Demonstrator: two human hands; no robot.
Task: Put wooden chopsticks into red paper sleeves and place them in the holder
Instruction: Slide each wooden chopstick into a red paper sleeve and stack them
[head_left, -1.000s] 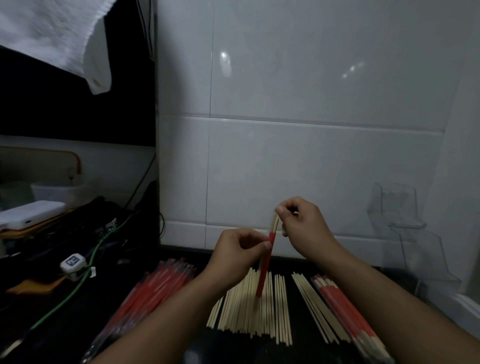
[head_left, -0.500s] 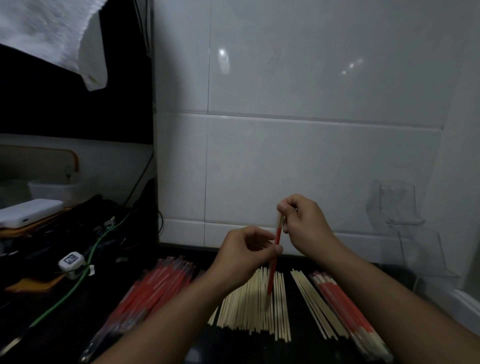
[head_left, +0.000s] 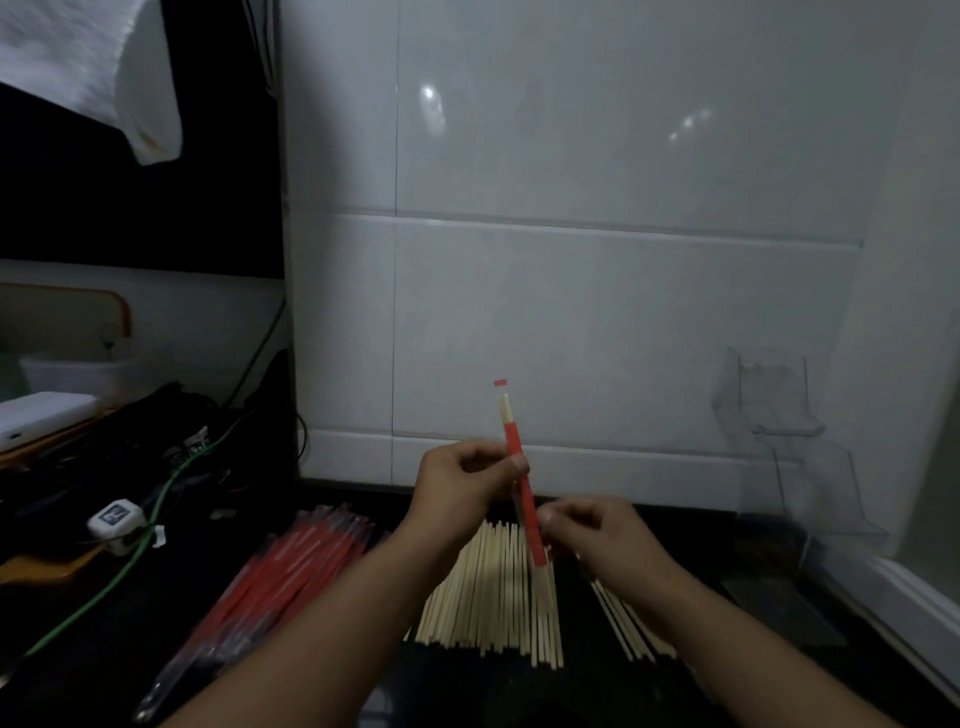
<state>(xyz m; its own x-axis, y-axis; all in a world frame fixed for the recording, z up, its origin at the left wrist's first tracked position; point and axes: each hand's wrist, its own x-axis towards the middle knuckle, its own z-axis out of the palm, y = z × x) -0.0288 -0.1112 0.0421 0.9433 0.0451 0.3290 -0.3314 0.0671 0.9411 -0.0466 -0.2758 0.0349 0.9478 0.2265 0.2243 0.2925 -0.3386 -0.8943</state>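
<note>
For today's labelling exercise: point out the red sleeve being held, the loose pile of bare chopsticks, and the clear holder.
red sleeve (head_left: 521, 470), head view, mid-length.
bare chopsticks (head_left: 488, 597), head view, pile's middle.
clear holder (head_left: 810, 467), head view, front wall.

Dim, cool-toned frame. Two soft glare spots showed on the glossy white wall tiles (head_left: 571, 156). Black bench (head_left: 78, 649) and left side sank into shadow. Wide-angle bending at edges; hanging white towel (head_left: 88, 62) blurred.

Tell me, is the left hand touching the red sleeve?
Touching. The head view shows the left hand with its fingertips pinching the red sleeve near its upper part, with no gap visible; the right hand holds it lower down.
</note>
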